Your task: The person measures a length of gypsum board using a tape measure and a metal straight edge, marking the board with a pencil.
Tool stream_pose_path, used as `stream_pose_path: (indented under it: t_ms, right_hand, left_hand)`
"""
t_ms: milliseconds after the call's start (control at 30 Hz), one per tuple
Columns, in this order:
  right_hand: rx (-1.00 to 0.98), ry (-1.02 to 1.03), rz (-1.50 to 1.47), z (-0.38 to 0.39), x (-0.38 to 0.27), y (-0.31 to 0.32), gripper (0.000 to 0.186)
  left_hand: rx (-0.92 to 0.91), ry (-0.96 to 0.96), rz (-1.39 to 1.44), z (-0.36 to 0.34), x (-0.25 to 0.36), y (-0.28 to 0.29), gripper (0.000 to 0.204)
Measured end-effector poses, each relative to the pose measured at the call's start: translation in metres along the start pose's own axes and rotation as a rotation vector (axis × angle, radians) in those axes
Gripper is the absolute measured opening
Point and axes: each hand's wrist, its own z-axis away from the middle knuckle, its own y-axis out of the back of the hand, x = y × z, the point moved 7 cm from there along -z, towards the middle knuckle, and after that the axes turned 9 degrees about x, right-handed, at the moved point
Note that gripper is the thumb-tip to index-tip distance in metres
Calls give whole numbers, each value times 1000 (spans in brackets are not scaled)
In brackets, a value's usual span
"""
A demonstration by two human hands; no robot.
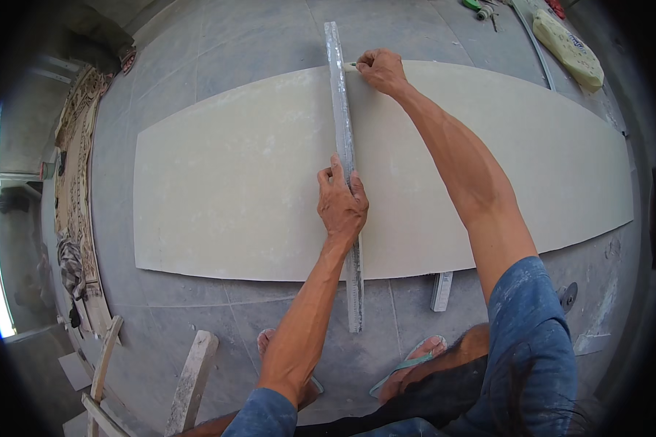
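— Where is the straightedge (pixel 344 156) kept?
— Flat across the pale board (pixel 233 182) on the floor, pressed by the left hand (pixel 341 206)
— And the line?
— Seemingly being marked; a pencil-like tool (pixel 354 65) is pinched by the right hand (pixel 381 69); steadiness is needed next

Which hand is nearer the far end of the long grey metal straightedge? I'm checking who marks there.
Right. The right hand sits beside the long grey metal straightedge near its far end; the left hand presses its middle.
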Motion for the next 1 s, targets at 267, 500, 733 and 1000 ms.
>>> stream_pose_path:
  t_ms: [267,500,733,1000]
  right_hand:
    - [-14,48,66,-11,-1,-17,22]
    - [5,48,69,-14,1,-21,22]
    - [23,94,90,-15,0,-22,22]
    - [41,81,82,-14,-3,-22,22]
  left_hand:
    - [13,3,27,0,0,1,54]
    - [10,-13,49,-1,1,1,54]
    - [7,-10,88,-2,2,3,56]
    - [-7,3,92,-2,-1,2,57]
